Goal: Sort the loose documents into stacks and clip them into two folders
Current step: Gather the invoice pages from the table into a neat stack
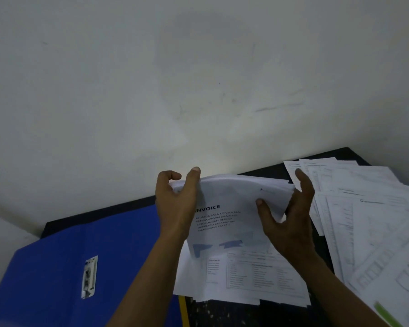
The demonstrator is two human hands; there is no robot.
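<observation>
The blue folder (57, 256) lies open at the left of the table (267, 169), its metal clip (89, 277) showing on the inner face. Just right of it, both hands hold the stack (232, 199) (top sheet headed INVOICE) raised. The left hand (175, 206) grips its left edge, the right hand (291, 215) its right. A pile (246, 279) lies beneath, and loose sheets (368, 220) fan out at right.

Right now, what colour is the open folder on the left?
Blue, with a metal clip on its inside; the folder shows best in the head view.
</observation>
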